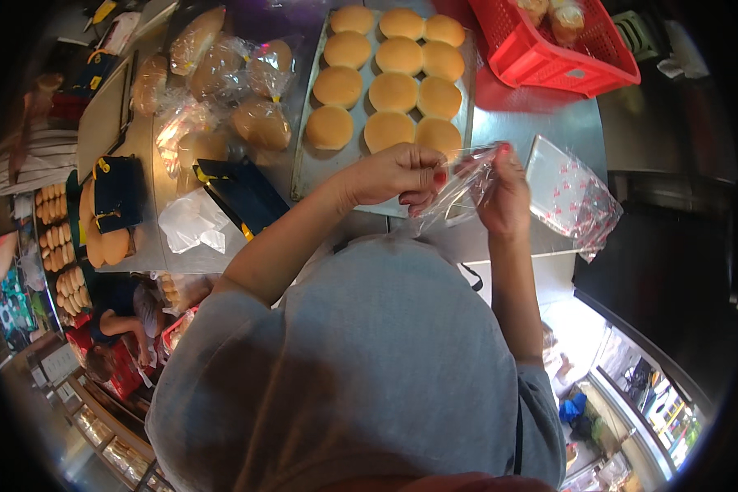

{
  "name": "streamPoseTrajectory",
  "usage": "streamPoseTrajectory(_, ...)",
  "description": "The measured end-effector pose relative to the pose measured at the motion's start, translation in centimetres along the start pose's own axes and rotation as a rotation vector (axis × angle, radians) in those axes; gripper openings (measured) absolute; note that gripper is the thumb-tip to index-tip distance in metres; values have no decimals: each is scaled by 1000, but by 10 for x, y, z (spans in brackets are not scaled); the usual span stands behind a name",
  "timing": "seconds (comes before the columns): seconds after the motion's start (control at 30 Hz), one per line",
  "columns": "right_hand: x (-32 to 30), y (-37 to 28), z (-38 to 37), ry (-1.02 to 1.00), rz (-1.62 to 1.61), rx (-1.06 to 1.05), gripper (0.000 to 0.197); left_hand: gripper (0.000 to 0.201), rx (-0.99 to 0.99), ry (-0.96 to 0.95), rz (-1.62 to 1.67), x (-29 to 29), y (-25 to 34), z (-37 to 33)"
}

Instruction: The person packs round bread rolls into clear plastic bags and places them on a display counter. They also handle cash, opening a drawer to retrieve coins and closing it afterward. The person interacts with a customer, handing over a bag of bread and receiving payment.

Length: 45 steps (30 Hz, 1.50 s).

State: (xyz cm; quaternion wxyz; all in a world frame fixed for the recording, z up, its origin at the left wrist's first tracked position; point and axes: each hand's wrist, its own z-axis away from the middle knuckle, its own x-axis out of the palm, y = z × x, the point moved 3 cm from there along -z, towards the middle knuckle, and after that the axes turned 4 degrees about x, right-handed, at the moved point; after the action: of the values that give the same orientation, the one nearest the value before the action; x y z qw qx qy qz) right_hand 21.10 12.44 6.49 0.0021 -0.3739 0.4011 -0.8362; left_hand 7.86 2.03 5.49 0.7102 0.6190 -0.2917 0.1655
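A clear plastic bag (455, 197) is stretched between my two hands at the near edge of the steel table. My left hand (394, 174) pinches one side of its mouth, fingers closed. My right hand (504, 193) grips the other side, thumb and fingers together. The bag looks crumpled and flat, with no bread visible in it. Just beyond my hands lies a metal tray (305, 168) with rows of round golden buns (389, 92). To the right of my right hand is a stack of clear bags with a red print (570, 193).
A red plastic basket (533, 61) with bagged bread stands at the far right. Several bagged loaves (262, 123) lie left of the tray. Nearer are a dark blue box (242, 195) and crumpled white plastic (193, 220). Another person (123, 361) is at the lower left.
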Motion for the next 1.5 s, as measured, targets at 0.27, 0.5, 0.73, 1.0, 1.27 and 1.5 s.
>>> streamPoseTrajectory(0.27,-3,-6,-12,-522,874,-18,30,8,354,338,-758,-19,81,5)
streamPoseTrajectory(0.5,-1,-12,-14,-418,1237,515,18,6,458,66,-1404,31,80,-22)
streamPoseTrajectory(0.73,-31,-100,-27,411,1605,-709,63,58,272,857,-1780,-163,120,-49)
streamPoseTrajectory(1.0,-35,-85,-23,376,1654,-873,65,108,-667,834,-1714,-267,94,-104)
streamPoseTrajectory(1.27,-56,-86,-7,457,1351,-663,66,97,-238,905,-1633,-286,97,-74)
streamPoseTrajectory(1.5,-57,-79,7,454,1182,-614,67,91,311,915,-649,-272,101,-25)
